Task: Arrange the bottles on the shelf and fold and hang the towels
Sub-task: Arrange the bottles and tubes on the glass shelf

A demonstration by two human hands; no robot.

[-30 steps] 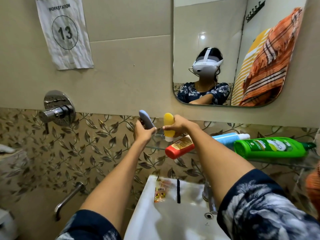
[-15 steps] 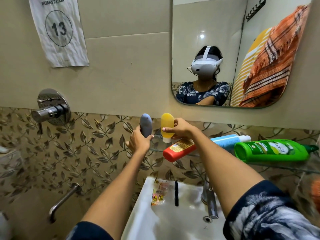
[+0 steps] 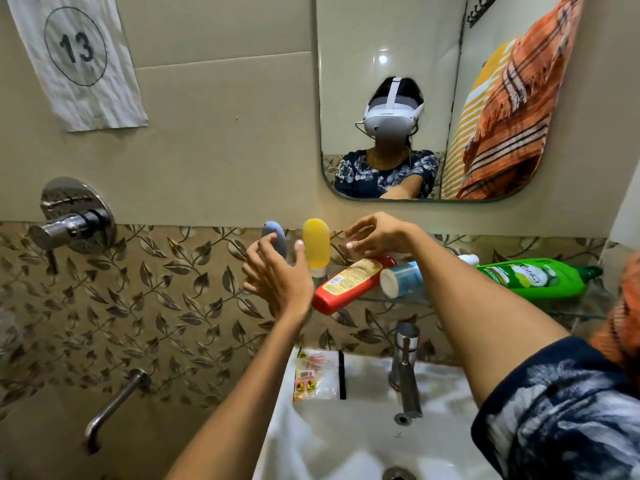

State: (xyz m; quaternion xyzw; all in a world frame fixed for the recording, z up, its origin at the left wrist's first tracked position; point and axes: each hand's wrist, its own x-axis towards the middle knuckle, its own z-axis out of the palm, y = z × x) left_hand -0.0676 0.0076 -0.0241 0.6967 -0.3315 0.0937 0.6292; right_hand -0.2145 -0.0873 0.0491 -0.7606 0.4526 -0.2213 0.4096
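Note:
A grey tube and a yellow tube stand upright side by side at the left end of the glass shelf. My left hand hovers in front of the grey tube with fingers spread, holding nothing. My right hand is open just right of the yellow tube, above a red bottle that lies on its side. A blue bottle and a green bottle also lie flat on the shelf. An orange plaid towel and a yellow striped towel show in the mirror.
A white sink with a steel tap is below the shelf; a small packet lies on its rim. A wall mixer and spout are at left. Orange cloth shows at the right edge.
Both hands have let go of the tubes, which now stand upright on the shelf. The left hand drew back and the right hand moved right, over the red bottle.

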